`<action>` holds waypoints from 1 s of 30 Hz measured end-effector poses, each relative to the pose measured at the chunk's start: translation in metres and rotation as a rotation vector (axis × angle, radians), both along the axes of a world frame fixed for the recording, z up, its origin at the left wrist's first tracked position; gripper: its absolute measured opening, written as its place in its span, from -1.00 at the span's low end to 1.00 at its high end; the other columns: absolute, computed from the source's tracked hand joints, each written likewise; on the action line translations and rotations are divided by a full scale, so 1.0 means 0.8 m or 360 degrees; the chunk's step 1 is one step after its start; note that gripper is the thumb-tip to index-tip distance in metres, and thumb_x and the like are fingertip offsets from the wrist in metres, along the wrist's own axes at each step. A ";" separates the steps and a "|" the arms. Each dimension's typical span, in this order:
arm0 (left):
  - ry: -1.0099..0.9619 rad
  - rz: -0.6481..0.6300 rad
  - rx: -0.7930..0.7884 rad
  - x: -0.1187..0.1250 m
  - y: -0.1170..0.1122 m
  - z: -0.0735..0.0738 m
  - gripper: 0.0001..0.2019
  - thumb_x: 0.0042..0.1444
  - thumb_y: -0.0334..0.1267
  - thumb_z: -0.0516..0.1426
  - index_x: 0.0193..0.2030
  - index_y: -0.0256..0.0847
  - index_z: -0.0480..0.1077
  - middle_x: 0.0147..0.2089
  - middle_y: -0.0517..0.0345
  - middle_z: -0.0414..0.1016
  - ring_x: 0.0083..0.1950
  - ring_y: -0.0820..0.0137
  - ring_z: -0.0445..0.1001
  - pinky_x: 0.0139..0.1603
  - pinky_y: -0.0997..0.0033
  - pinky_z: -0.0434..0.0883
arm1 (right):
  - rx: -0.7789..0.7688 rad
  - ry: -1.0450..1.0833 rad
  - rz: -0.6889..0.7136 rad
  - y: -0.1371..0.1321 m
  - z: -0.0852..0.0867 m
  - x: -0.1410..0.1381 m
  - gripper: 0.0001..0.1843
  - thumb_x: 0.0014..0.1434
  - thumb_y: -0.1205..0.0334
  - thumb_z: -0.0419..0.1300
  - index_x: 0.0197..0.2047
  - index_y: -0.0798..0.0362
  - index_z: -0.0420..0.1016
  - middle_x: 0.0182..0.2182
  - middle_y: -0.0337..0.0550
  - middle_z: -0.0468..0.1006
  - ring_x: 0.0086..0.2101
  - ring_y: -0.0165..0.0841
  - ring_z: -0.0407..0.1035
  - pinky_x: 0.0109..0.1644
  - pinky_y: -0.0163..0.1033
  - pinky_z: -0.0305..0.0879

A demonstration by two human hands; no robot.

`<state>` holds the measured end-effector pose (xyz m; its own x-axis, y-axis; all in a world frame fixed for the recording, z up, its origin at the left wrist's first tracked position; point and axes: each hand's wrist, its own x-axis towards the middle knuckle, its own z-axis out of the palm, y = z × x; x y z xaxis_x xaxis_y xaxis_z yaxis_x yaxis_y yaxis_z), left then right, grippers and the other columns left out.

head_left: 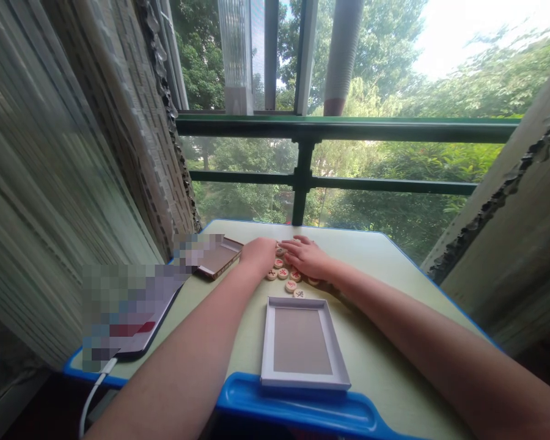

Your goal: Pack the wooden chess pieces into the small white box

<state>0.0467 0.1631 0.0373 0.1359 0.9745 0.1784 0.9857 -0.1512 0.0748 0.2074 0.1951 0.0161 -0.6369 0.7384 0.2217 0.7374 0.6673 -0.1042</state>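
Several round wooden game pieces (283, 274) with red or dark characters lie in a loose heap at the far middle of a pale green table (385, 342). My left hand (258, 253) rests curled over the left side of the heap, its fingers hidden. My right hand (306, 256) lies flat over the right side, fingers stretched toward the left hand. An empty white shallow box tray (302, 342) sits nearer to me, just in front of the pieces.
A brown box lid (220, 256) lies left of the hands. A tablet (132, 311) with a white cable (94, 391) sits at the left edge. The table has a blue rim (297, 409). Behind it are a green window railing (348, 128) and curtains on both sides.
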 end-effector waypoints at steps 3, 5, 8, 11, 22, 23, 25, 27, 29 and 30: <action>-0.0018 0.0167 0.0034 -0.002 0.000 0.004 -0.67 0.17 -0.24 -0.10 -0.17 -0.15 0.47 -0.17 -0.06 0.52 -0.15 0.24 0.48 -0.20 0.33 0.38 | -0.0052 -0.0058 0.0050 -0.003 0.003 -0.001 -0.52 0.29 0.06 -0.20 0.18 -0.06 0.27 0.16 -0.24 0.29 0.16 -0.20 0.02 0.21 -0.07 -0.08; -0.0035 0.0233 0.0059 -0.003 0.000 0.005 -0.68 0.16 -0.32 -0.10 -0.13 -0.13 0.46 -0.13 -0.04 0.51 -0.11 0.24 0.46 -0.18 0.32 0.38 | -0.0051 -0.0048 0.0065 -0.003 0.004 0.000 -0.52 0.28 0.03 -0.19 0.16 -0.05 0.29 0.12 -0.20 0.34 0.12 -0.20 0.08 0.18 -0.07 -0.04; -0.0019 0.0203 0.0024 -0.003 0.000 0.006 -0.65 0.12 -0.40 -0.08 -0.09 -0.10 0.45 -0.09 -0.02 0.50 -0.01 0.22 0.41 -0.13 0.31 0.38 | 0.0010 -0.0007 0.0096 -0.001 0.004 0.001 -0.53 0.28 0.02 -0.16 0.10 -0.01 0.35 0.05 -0.12 0.40 0.05 -0.22 0.16 0.16 -0.08 0.00; -0.0022 0.0167 -0.0121 -0.002 -0.001 0.006 -0.66 0.12 -0.39 -0.06 -0.08 -0.09 0.45 -0.08 -0.03 0.50 -0.02 0.21 0.43 -0.12 0.29 0.38 | 0.0047 0.0003 0.0105 0.000 0.002 0.002 -0.56 0.25 0.01 -0.10 0.04 -0.01 0.41 -0.01 -0.05 0.41 -0.01 -0.23 0.19 0.12 -0.09 0.03; -0.0048 0.0181 -0.0224 0.001 -0.003 0.007 -0.69 0.10 -0.38 -0.02 -0.07 -0.11 0.44 -0.04 -0.05 0.49 -0.05 0.23 0.46 -0.13 0.34 0.37 | 0.0026 0.0041 0.0096 0.006 0.003 0.001 -0.68 0.23 0.24 -0.04 -0.07 0.05 0.48 -0.06 -0.11 0.49 -0.04 -0.28 0.24 0.14 -0.15 0.03; -0.0048 0.0182 -0.0225 0.001 -0.004 0.006 -0.69 0.09 -0.37 0.00 -0.07 -0.10 0.44 -0.04 -0.04 0.49 -0.04 0.22 0.46 -0.13 0.34 0.37 | 0.0029 0.0043 0.0073 0.006 0.003 0.002 -0.69 0.22 0.23 -0.03 -0.10 0.05 0.49 -0.09 -0.10 0.51 -0.06 -0.27 0.26 0.12 -0.15 0.05; -0.0040 0.0178 -0.0230 0.001 -0.003 0.005 -0.70 0.07 -0.36 0.02 -0.08 -0.09 0.44 -0.05 -0.02 0.50 -0.04 0.23 0.46 -0.13 0.35 0.37 | 0.0053 0.0059 0.0013 0.006 0.005 0.003 -0.71 0.19 0.21 0.01 -0.15 0.06 0.51 -0.14 -0.08 0.53 -0.09 -0.25 0.27 0.09 -0.15 0.10; -0.0027 0.0161 -0.0227 0.001 -0.002 0.003 -0.71 0.05 -0.35 0.04 -0.09 -0.08 0.44 -0.06 0.00 0.50 -0.05 0.24 0.46 -0.12 0.36 0.37 | 0.0084 0.0091 -0.0039 0.006 0.005 0.004 -0.72 0.17 0.20 0.03 -0.17 0.05 0.52 -0.15 -0.08 0.53 -0.09 -0.23 0.26 0.06 -0.15 0.12; -0.0013 0.0145 -0.0196 0.000 -0.001 0.001 -0.71 0.05 -0.35 0.04 -0.10 -0.09 0.43 -0.06 0.01 0.49 -0.05 0.25 0.46 -0.11 0.37 0.37 | 0.0080 0.0130 -0.0071 0.007 0.005 0.004 -0.73 0.16 0.23 0.04 -0.17 0.04 0.53 -0.16 -0.11 0.53 -0.09 -0.22 0.24 0.05 -0.16 0.14; -0.0006 0.0138 -0.0169 -0.001 0.000 0.000 -0.71 0.05 -0.36 0.04 -0.09 -0.11 0.42 -0.04 0.00 0.48 -0.05 0.26 0.45 -0.11 0.38 0.37 | 0.0061 0.0156 -0.0093 0.008 0.004 0.005 -0.74 0.16 0.24 0.04 -0.17 0.03 0.53 -0.16 -0.13 0.54 -0.09 -0.23 0.25 0.04 -0.17 0.15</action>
<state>0.0459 0.1630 0.0374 0.0497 0.9960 0.0742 0.9944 -0.0563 0.0898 0.2110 0.2013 0.0191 -0.5671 0.7633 0.3093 0.7626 0.6285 -0.1529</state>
